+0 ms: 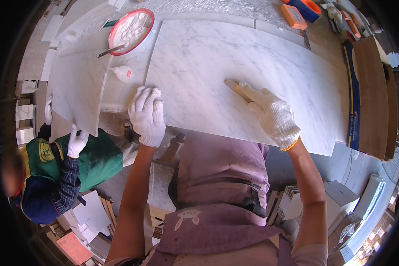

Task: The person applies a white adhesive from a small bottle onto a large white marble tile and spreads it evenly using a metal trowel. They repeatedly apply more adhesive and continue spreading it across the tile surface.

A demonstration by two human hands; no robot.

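Observation:
A large white slab with grey marble veining (pixel 199 62) lies flat in front of me. My right hand (pixel 272 113), in a white knit glove, is closed around a flat metal scraper blade (pixel 237 90) whose end rests on or just over the slab. At the slab's left edge sits my left hand (pixel 147 116), also gloved, its fingers bent over the corner area; it appears to hold the edge. Just beyond that hand lies a small white squeeze bottle (pixel 122 73). Farther off, a red-rimmed bowl (pixel 148 22) holds white paste, with a putty knife (pixel 111 50) across its rim.
At left, a co-worker in a green apron (pixel 97 155) has gloved hands on another marble slab (pixel 82 84). An orange box (pixel 293 17) and a blue-orange tape roll (pixel 307 8) lie at the far right. Cardboard (pixel 372 97) stands at the right; stacked tiles (pixel 292 201) sit below.

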